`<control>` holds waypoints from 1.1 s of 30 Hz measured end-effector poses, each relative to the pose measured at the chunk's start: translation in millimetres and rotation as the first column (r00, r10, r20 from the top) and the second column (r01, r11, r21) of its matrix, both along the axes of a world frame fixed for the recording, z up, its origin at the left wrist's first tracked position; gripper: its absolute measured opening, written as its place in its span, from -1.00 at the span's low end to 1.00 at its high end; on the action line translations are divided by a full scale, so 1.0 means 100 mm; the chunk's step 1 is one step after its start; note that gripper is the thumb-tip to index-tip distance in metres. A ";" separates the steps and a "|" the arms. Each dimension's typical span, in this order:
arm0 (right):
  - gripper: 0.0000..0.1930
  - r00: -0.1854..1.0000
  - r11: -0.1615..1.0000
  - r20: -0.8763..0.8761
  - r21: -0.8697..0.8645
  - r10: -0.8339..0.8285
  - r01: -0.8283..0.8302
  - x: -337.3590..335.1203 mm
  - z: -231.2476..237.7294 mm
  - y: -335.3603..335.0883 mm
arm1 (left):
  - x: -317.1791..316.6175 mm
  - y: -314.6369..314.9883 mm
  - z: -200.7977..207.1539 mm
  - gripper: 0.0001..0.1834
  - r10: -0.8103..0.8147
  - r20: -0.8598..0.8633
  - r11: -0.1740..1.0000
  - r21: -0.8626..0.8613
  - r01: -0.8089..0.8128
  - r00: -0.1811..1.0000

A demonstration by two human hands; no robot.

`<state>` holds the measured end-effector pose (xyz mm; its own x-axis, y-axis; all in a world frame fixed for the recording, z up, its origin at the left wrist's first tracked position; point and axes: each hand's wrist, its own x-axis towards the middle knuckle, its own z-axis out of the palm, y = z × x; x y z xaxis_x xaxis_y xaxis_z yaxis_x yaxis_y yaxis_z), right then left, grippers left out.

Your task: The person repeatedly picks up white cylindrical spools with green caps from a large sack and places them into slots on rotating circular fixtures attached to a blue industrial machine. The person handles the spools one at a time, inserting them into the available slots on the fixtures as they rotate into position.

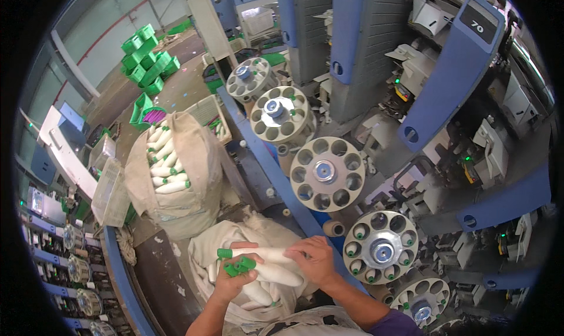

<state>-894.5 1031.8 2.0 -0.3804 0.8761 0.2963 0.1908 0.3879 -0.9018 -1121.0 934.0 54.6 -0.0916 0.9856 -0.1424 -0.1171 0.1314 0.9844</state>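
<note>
Low in the middle, my left hand [231, 282] is closed round the green tube ends of several white yarn bobbins [278, 273]. The topmost bobbin [263, 254] lies almost level, pointing right. At its tapered tip my right hand [318, 263] is closed, thumb and fingers pinching there; any loose thread is too fine to see. Beneath both hands a beige cloth [205, 237] is spread, and more white bobbins [256, 293] rest on it, partly hidden by my left hand.
Round bobbin magazines [325, 202] with pockets line the blue rail [302, 212] on my right, below blue machine arms [452, 71]. A cloth-lined container [176, 209] ahead holds stacked bobbins. Green crates [154, 71] are piled far left; a pale plastic basket [111, 189] stands nearer.
</note>
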 end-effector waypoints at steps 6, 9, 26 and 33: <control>-0.92 0.970 0.974 0.212 -0.214 0.119 -0.073 0.16 -0.14 0.10 | 0.24 0.39 -0.32 -0.65 0.061 0.009 0.998 0.011 -0.061 0.998; -0.84 0.986 0.867 -0.123 -0.472 0.117 -0.162 0.40 -0.24 0.32 | 0.36 0.68 -0.55 -0.68 -0.040 -0.042 0.997 0.066 0.043 0.998; -0.86 0.710 0.838 -0.698 -0.439 -0.091 -0.324 0.65 0.04 1.41 | 0.15 1.40 -0.66 -0.68 0.257 0.631 0.941 -0.337 -0.041 0.732; -0.58 0.748 0.622 0.046 -0.591 0.662 -0.514 0.45 -0.21 0.84 | -0.24 1.16 -0.73 -0.65 0.252 0.711 0.958 -0.277 -0.067 0.657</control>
